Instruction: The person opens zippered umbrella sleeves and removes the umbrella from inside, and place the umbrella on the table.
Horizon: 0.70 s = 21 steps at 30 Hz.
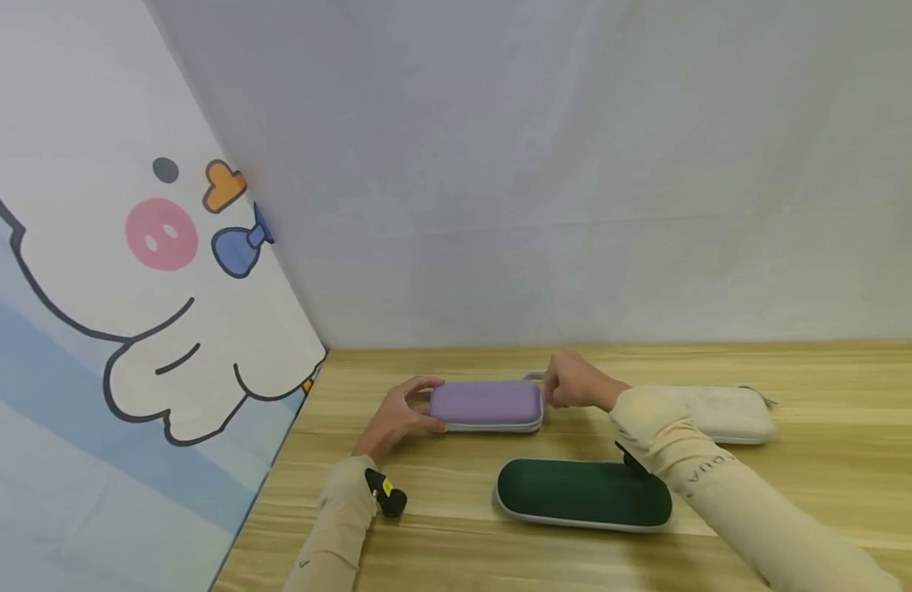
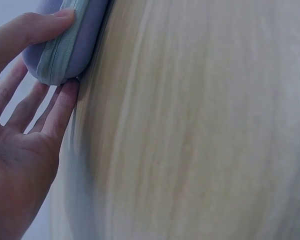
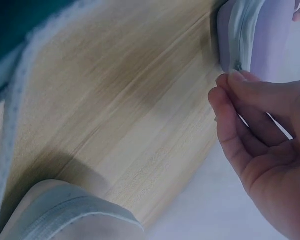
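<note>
A purple zippered case [image 1: 487, 403] lies flat on the wooden table, its pale zipper band [image 2: 65, 45] running round the side. At its left end my left hand [image 1: 400, 413] grips it, thumb on the zipper band and fingers around the end. My right hand [image 1: 574, 381] is at the case's right end, thumb and index finger pinching at the zipper pull, which the fingertips mostly hide. Nearer to me lies a dark green case [image 1: 581, 493] with a pale rim, partly under the right sleeve. A cream case [image 1: 729, 413] sits to the right, its left part behind the right forearm.
A pale curtain [image 1: 574, 173] rises behind the table's far edge. On the left hangs a cloth [image 1: 78, 271] printed with a cartoon figure. Bare wood [image 1: 855, 460] shows at the table's right side.
</note>
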{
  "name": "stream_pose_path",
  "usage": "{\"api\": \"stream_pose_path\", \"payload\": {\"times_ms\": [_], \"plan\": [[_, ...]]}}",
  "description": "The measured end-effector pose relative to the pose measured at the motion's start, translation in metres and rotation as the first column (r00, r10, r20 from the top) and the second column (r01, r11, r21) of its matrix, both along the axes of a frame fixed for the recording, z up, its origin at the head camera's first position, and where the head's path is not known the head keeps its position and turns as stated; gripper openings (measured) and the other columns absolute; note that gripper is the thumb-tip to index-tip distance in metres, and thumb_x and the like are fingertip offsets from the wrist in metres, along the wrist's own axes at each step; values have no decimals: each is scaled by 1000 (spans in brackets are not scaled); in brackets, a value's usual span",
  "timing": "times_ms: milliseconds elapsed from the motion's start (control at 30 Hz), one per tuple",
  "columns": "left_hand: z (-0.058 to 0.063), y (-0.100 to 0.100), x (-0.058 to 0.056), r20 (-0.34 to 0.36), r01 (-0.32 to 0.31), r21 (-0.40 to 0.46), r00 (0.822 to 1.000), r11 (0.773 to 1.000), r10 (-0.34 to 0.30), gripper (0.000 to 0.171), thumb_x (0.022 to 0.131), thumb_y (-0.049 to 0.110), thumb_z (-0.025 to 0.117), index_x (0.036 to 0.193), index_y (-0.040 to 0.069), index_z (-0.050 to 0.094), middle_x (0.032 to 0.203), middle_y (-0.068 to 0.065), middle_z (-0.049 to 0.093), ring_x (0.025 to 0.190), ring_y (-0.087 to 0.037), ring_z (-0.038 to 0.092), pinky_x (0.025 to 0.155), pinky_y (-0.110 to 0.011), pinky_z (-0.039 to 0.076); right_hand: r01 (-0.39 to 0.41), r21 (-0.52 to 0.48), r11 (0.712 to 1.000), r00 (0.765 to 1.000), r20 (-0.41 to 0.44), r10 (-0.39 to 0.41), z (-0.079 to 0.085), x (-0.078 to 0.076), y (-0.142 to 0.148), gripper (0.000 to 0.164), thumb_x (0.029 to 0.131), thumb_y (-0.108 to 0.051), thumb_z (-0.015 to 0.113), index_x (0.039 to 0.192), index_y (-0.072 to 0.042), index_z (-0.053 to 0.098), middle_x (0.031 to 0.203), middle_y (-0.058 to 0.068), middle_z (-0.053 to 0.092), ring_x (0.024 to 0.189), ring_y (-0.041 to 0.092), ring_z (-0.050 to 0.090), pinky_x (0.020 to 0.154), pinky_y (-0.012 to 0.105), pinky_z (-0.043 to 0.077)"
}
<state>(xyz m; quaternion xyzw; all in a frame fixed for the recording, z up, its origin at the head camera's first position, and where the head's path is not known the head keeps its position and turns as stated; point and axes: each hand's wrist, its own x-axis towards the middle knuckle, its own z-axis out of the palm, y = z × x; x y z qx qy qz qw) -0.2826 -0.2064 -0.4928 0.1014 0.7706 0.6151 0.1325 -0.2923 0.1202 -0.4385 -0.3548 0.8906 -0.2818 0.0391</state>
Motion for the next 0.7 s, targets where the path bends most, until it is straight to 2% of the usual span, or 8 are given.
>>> {"api": "stream_pose_path", "payload": {"times_ms": [267, 533, 700], "plan": [[11, 2, 1, 27, 27, -26, 999, 999, -26, 76, 64, -3, 84, 133, 6, 52, 139, -17, 45, 119, -35, 50, 92, -39, 47, -9, 33, 999, 998, 55, 8, 4, 4, -1, 19, 67, 14, 65, 61, -2, 72, 53, 0, 62, 46, 7, 53, 49, 26, 48], [1, 2, -1, -1, -22, -44, 1000, 999, 22, 74, 63, 2, 87, 129, 14, 57, 136, -11, 49, 117, -32, 53, 91, -39, 47, -33, 13, 999, 995, 99, 31, 6, 4, 0, 22, 66, 17, 62, 59, -2, 71, 49, 5, 60, 44, 8, 48, 51, 26, 46], [-1, 2, -2, -28, -31, -49, 999, 998, 30, 73, 61, 6, 88, 128, 15, 58, 133, -10, 52, 114, -30, 56, 89, -40, 48, -46, -1, 999, 992, 116, 46, 6, 3, -1, 22, 64, 19, 60, 58, 1, 71, 49, 7, 61, 43, 7, 47, 46, 23, 44]]}}
